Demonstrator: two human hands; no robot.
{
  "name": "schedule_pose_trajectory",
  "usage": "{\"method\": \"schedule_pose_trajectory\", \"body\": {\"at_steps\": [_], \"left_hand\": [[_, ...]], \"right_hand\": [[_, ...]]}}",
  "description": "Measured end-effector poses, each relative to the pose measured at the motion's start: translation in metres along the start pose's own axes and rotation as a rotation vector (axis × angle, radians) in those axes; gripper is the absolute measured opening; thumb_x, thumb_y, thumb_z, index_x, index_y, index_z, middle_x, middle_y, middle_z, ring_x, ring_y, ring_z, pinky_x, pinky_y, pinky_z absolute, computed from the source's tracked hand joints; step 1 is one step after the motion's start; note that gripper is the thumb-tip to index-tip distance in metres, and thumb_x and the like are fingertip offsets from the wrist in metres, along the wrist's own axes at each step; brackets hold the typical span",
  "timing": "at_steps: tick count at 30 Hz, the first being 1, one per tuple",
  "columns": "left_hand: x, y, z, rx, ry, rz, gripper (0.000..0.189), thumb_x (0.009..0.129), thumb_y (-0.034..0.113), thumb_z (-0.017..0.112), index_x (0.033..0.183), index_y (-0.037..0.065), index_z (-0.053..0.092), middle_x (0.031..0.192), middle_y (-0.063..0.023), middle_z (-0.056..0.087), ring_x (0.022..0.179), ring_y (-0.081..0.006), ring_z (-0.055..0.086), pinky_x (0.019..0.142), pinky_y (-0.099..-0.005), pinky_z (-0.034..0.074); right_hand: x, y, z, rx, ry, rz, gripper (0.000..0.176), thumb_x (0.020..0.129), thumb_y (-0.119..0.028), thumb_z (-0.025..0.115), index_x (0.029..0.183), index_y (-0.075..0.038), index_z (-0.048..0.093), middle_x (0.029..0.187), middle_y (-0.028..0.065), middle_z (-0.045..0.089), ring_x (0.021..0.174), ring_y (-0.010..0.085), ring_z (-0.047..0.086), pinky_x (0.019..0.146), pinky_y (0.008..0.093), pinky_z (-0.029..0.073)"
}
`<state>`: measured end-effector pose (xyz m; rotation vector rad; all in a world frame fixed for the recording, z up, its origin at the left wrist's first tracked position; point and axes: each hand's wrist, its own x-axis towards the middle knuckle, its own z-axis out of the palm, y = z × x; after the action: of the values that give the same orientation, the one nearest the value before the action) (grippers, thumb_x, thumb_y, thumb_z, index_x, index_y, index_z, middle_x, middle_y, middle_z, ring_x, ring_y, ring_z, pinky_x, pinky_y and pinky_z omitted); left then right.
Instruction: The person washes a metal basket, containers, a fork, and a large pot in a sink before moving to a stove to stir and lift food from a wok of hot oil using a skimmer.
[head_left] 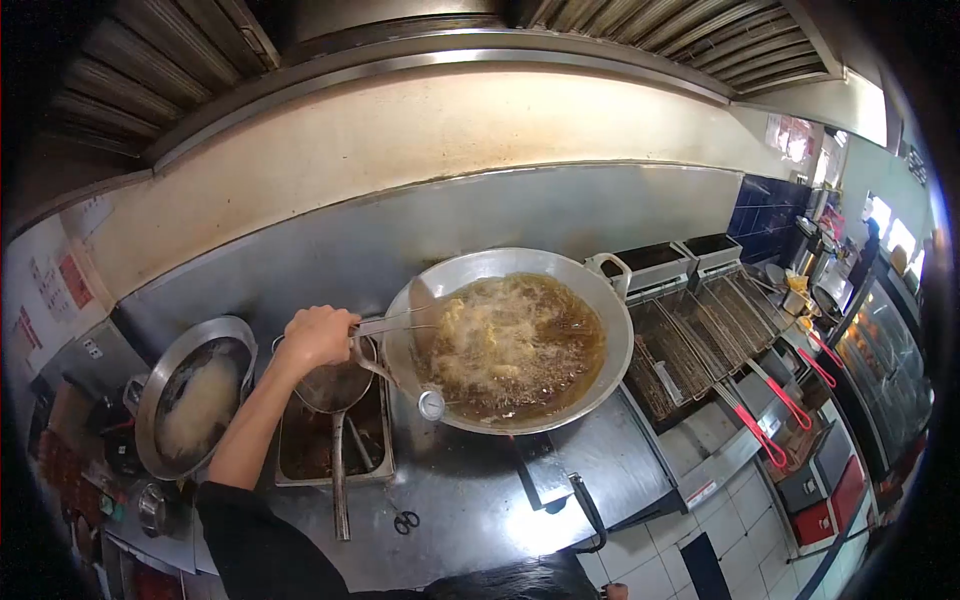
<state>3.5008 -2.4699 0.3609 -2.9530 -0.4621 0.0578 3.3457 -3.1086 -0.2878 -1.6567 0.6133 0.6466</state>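
My left hand [317,337] is closed around the handle of a long metal skimmer [422,302]. The skimmer's broad head is at the left side of a large wok [618,345]. Inside the wok, pale golden pieces of food [490,335] lie in bubbling brown oil [555,370], partly veiled by steam. A round dial thermometer [431,405] sits at the wok's near left rim. Only a sliver of my right hand [616,592] appears at the bottom edge; its fingers cannot be made out.
Left of the wok, a strainer [340,490] rests over a steel pan [290,440]. A second wok [150,425] stands farther left. Scissors [406,521] lie on the steel counter [450,500]. Fryer baskets with red handles [760,440] are on the right, near a glass display case [885,350].
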Motion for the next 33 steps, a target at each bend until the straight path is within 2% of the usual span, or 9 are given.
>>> {"method": "schedule_pose_trajectory", "body": {"at_steps": [9,12,14,17,24,26,27,30,33], "left_hand": [[0.095,-0.035,0.104,-0.165,-0.169,0.015,0.041,0.067,0.023,0.058,0.107,0.016,0.064,0.087,-0.0174,0.066,0.088,-0.0324,0.063,0.078,-0.0405,0.049],[0.118,-0.020,0.117,-0.339,-0.140,0.147,0.037,0.072,0.021,0.058,0.106,0.011,0.064,0.076,-0.0153,0.066,0.069,-0.0267,0.064,0.061,-0.0383,0.050],[0.126,0.001,0.111,-0.683,-0.402,-0.058,0.032,0.074,0.015,0.059,0.104,0.005,0.064,0.065,-0.0092,0.060,0.049,-0.0166,0.054,0.044,-0.0325,0.042],[0.140,0.033,0.126,-0.788,-0.373,-0.115,0.029,0.074,0.006,0.057,0.101,0.001,0.063,0.060,-0.0033,0.053,0.042,-0.0100,0.043,0.037,-0.0279,0.033],[0.125,0.084,0.104,-0.718,-0.517,-0.068,0.027,0.076,0.008,0.056,0.101,0.002,0.063,0.059,-0.0022,0.052,0.044,-0.0107,0.045,0.038,-0.0279,0.034],[0.131,0.071,0.122,-0.678,-0.481,0.140,0.025,0.076,0.009,0.054,0.099,0.002,0.063,0.060,-0.0018,0.052,0.045,-0.0099,0.045,0.038,-0.0276,0.035],[0.102,0.098,0.084,-0.600,-0.525,-0.004,0.023,0.078,0.011,0.053,0.096,0.002,0.063,0.061,-0.0015,0.052,0.046,-0.0092,0.045,0.039,-0.0274,0.036],[0.088,0.105,0.088,-0.753,-0.549,-0.134,0.022,0.078,0.014,0.053,0.095,0.003,0.063,0.063,-0.0008,0.053,0.046,-0.0093,0.045,0.039,-0.0271,0.036],[0.075,0.100,0.103,-0.677,-0.498,-0.074,0.022,0.078,0.019,0.057,0.095,0.005,0.063,0.060,-0.0008,0.052,0.044,-0.0093,0.045,0.038,-0.0259,0.036]], "right_hand": [[-0.012,-0.014,-0.002,-0.031,0.000,0.056,0.032,0.083,-0.029,0.053,0.094,0.000,0.061,0.071,0.0112,0.062,0.050,0.0196,0.055,0.042,0.0327,0.045],[-0.006,-0.012,-0.007,-0.034,0.009,0.091,0.029,0.083,-0.027,0.052,0.093,0.000,0.061,0.070,0.0112,0.062,0.049,0.0194,0.055,0.042,0.0325,0.045],[-0.001,-0.011,-0.012,-0.024,0.017,0.104,0.028,0.083,-0.025,0.051,0.092,0.000,0.061,0.070,0.0111,0.061,0.049,0.0192,0.055,0.042,0.0324,0.045],[0.003,-0.009,-0.018,-0.009,0.026,0.110,0.026,0.083,-0.023,0.050,0.090,0.000,0.060,0.069,0.0111,0.061,0.049,0.0190,0.055,0.041,0.0323,0.045],[0.027,0.003,-0.042,-0.028,0.013,0.145,0.022,0.083,-0.019,0.048,0.086,-0.001,0.060,0.068,0.0109,0.061,0.048,0.0186,0.055,0.040,0.0320,0.044],[0.036,0.011,-0.050,-0.039,0.016,0.148,0.021,0.083,-0.018,0.047,0.085,-0.001,0.060,0.068,0.0109,0.061,0.048,0.0184,0.055,0.040,0.0319,0.044],[0.043,0.015,-0.055,-0.052,0.015,0.151,0.021,0.083,-0.017,0.047,0.084,-0.001,0.060,0.067,0.0108,0.061,0.048,0.0183,0.055,0.040,0.0318,0.044],[0.066,0.019,-0.064,-0.110,-0.003,0.140,0.020,0.083,-0.015,0.046,0.083,-0.001,0.060,0.067,0.0108,0.060,0.047,0.0181,0.055,0.040,0.0317,0.043],[0.096,0.000,-0.071,-0.187,-0.021,0.053,0.019,0.082,-0.013,0.044,0.081,-0.001,0.059,0.066,0.0107,0.060,0.047,0.0179,0.055,0.039,0.0315,0.043]]}}
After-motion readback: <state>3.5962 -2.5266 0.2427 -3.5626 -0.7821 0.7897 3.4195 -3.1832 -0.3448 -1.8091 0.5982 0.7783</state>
